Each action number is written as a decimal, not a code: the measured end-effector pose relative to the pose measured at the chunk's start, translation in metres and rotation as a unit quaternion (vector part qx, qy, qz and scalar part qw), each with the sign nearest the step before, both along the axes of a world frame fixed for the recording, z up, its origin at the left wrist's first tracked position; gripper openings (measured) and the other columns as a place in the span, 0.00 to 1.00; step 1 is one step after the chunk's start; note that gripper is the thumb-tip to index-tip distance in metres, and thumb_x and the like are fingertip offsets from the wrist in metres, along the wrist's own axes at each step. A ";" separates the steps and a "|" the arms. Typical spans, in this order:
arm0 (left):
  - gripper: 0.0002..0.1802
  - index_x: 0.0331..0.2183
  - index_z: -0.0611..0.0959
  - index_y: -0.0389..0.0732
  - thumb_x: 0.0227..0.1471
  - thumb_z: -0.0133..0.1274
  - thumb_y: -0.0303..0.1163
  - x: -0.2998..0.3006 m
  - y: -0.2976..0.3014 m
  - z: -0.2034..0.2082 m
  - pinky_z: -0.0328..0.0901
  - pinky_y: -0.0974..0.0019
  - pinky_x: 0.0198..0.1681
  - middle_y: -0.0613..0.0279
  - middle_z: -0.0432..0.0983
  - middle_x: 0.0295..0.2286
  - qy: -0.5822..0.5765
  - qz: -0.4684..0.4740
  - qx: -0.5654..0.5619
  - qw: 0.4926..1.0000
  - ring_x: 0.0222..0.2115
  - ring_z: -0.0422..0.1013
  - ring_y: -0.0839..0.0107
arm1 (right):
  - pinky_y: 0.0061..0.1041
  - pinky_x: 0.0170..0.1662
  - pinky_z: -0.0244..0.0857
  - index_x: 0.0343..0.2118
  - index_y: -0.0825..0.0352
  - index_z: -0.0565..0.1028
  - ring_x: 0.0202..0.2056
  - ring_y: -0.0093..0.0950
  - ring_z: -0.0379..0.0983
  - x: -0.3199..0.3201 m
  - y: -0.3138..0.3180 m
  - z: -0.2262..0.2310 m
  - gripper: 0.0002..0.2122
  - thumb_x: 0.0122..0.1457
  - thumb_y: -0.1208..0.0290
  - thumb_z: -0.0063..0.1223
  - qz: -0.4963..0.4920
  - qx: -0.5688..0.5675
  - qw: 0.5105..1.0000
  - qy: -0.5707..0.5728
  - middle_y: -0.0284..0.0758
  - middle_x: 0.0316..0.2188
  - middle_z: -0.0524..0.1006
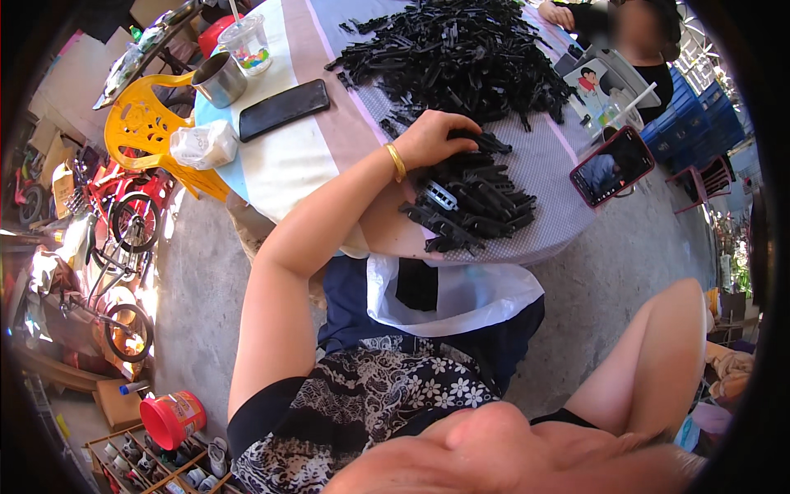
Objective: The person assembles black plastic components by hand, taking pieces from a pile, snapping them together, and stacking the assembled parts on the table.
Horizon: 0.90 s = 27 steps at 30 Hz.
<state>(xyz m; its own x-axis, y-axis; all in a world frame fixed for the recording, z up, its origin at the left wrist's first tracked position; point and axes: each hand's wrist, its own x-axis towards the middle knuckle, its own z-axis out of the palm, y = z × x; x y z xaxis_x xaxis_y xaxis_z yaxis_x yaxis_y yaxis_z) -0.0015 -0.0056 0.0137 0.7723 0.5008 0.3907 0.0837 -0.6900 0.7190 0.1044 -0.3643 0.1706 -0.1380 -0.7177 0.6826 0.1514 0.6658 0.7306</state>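
My left hand (pixel 436 138), with a gold bracelet on the wrist, reaches over the table. Its fingers curl down around black plastic pieces (pixel 492 142) between two piles; the fingertips are partly hidden. Beyond it spreads a large heap (pixel 461 58) of narrow black plastic pieces. Nearer to me is a smaller pile (pixel 481 202) of similar pieces, with one silvery-grey piece (pixel 441 195) on top. A white plastic bag (pixel 502 309) hangs agape between the table edge and my lap. My right arm (pixel 642 354) is bent at the right; its hand is out of sight.
On the table's left are a black phone (pixel 284 109), a metal cup (pixel 220 80) and a clear plastic cup (pixel 245 45). Another phone (pixel 613 166) stands at the right edge. A person (pixel 642 49) sits across. A yellow chair (pixel 148 123) is at the left.
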 end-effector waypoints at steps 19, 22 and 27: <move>0.15 0.37 0.79 0.41 0.43 0.57 0.33 -0.002 0.003 -0.003 0.65 0.68 0.35 0.54 0.77 0.29 0.005 -0.017 0.015 1.000 0.29 0.73 0.66 | 0.48 0.60 0.33 0.59 0.56 0.50 0.61 0.43 0.38 -0.007 -0.022 0.001 0.29 0.57 0.53 0.40 -0.007 0.049 0.999 0.005 0.39 0.61 0.45; 0.16 0.37 0.79 0.40 0.43 0.58 0.34 -0.002 0.006 -0.004 0.65 0.69 0.36 0.55 0.77 0.29 0.011 -0.020 0.024 0.999 0.30 0.73 0.68 | 0.48 0.60 0.33 0.59 0.56 0.50 0.61 0.43 0.38 -0.008 -0.023 0.001 0.29 0.57 0.53 0.40 -0.007 0.058 0.998 0.006 0.39 0.61 0.45; 0.16 0.36 0.79 0.37 0.45 0.56 0.37 -0.004 0.005 -0.005 0.66 0.70 0.38 0.58 0.77 0.30 0.003 -0.065 0.015 0.998 0.31 0.73 0.69 | 0.48 0.60 0.34 0.59 0.57 0.51 0.61 0.43 0.38 -0.009 -0.023 0.001 0.29 0.57 0.53 0.40 -0.002 0.070 0.998 0.010 0.39 0.61 0.45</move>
<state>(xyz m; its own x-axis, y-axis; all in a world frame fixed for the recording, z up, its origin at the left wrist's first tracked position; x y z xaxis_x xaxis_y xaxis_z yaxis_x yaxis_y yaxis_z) -0.0050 -0.0007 0.0089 0.8322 0.3851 0.3990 -0.0029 -0.7165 0.6976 0.0957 -0.3876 0.1720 -0.1289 -0.8053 0.5787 0.1703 0.5570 0.8129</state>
